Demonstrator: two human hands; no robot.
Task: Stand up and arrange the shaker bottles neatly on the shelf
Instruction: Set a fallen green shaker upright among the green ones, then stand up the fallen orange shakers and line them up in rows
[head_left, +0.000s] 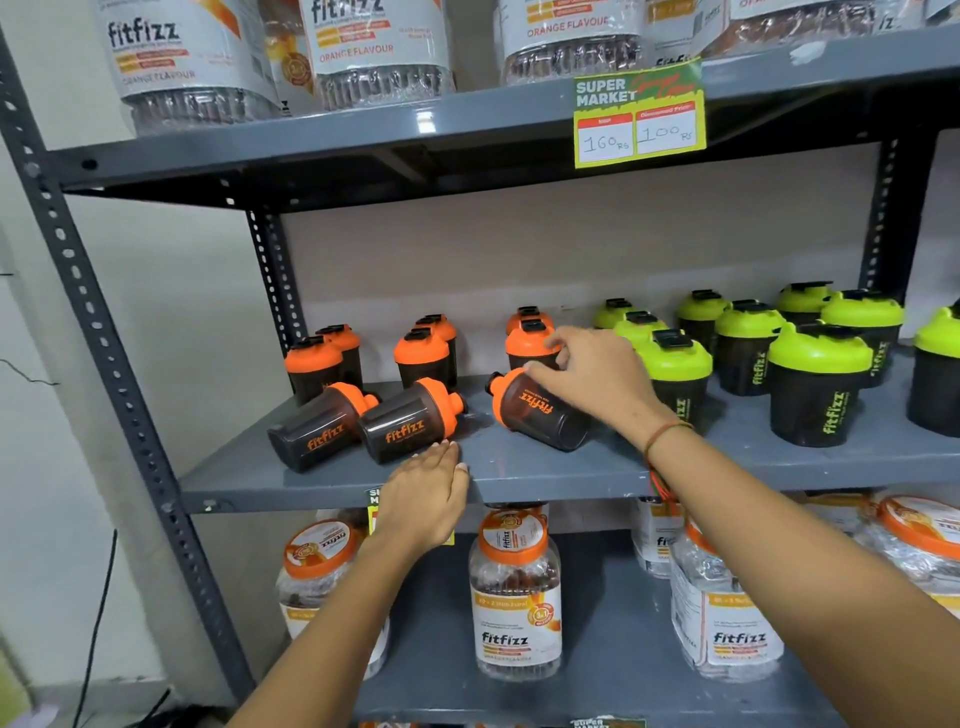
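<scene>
Three orange-lidded black shaker bottles lie on their sides on the grey middle shelf (519, 467): a left one (317, 423), a middle one (408, 418) and a right one (535, 410). Behind them several orange-lidded shakers (422, 356) stand upright. My right hand (592, 376) rests on top of the right fallen shaker, fingers spread over its lid end, not closed around it. My left hand (423, 491) hovers flat at the shelf's front edge, fingertips just short of the middle fallen shaker, holding nothing. Green-lidded shakers (815, 382) stand upright to the right.
Large jars with orange-flavour labels (374, 47) fill the shelf above, where a green price tag (639, 117) hangs. Orange-lidded jars (514, 592) stand on the shelf below. A perforated grey upright (104, 332) frames the left side.
</scene>
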